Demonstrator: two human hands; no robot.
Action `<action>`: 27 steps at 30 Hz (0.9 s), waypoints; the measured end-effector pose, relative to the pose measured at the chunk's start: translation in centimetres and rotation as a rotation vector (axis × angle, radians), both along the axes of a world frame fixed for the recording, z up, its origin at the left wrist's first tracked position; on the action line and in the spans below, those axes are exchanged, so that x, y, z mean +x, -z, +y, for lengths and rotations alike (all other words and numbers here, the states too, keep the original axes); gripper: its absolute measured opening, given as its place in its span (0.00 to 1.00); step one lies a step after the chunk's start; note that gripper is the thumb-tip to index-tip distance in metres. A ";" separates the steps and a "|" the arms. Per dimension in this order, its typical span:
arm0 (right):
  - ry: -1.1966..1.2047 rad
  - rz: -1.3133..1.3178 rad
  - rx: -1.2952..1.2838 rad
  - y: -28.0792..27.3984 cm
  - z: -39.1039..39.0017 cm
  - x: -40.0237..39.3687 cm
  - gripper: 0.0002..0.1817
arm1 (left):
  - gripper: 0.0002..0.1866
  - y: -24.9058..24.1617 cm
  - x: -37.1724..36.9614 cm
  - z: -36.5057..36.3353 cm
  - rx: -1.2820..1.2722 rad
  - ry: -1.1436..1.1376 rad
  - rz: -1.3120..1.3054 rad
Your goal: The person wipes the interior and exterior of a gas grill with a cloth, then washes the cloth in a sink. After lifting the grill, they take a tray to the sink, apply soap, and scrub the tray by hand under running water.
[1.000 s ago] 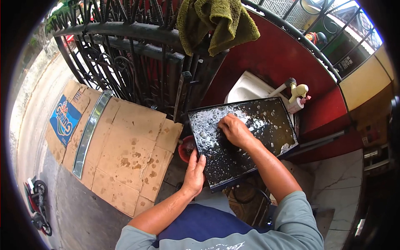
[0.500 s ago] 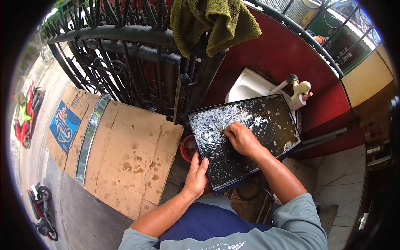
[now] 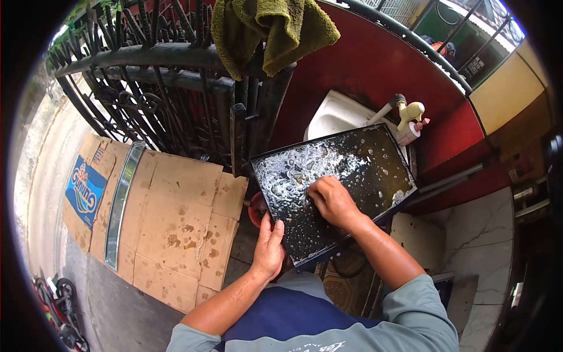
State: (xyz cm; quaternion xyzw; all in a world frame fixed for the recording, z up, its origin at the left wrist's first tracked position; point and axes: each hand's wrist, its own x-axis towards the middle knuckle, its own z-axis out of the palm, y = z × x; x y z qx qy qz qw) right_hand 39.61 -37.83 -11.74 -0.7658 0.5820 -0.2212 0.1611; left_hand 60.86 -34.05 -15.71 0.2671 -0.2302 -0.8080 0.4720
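Note:
A black rectangular tray [image 3: 375,176] with a wet, foamy surface is tilted in front of me, its upper edge resting by a white sink [image 3: 333,117]. My left hand [image 3: 270,246] grips the tray's left edge, thumb on the near side and the other fingers partly hidden behind it. On the soapy surface, near the tray's middle, my right hand [image 3: 333,202] presses with curled fingers. Whatever is inside those fingers, if anything, is hidden. Part of a red container [image 3: 256,210] shows behind the tray's left edge.
A cream faucet [image 3: 410,114] stands above the sink. Over the black metal gate [image 3: 176,56] hangs a green towel [image 3: 278,32]. To the left lies stained cardboard [image 3: 182,223] with a long shiny metal-framed strip [image 3: 123,205] on it. A motorcycle [image 3: 61,311] is on the road.
My right hand has slid slightly down and right across the foam. My left hand keeps its hold on the tray. The view has shifted, and the upper red motorcycle is gone from sight.

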 end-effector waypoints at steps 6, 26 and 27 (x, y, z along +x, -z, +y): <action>0.380 0.126 -0.273 2.5 -4.9 -5.6 0.07 | 0.28 0.7 0.1 0.0 -0.014 0.023 -0.016; 0.231 -0.027 -0.071 1.8 -5.9 -4.4 0.03 | 0.28 1.2 0.1 -0.2 -0.001 0.015 -0.045; 0.214 -0.027 -0.084 1.9 -6.0 -4.2 0.04 | 0.28 1.3 0.1 -0.3 0.000 0.015 -0.037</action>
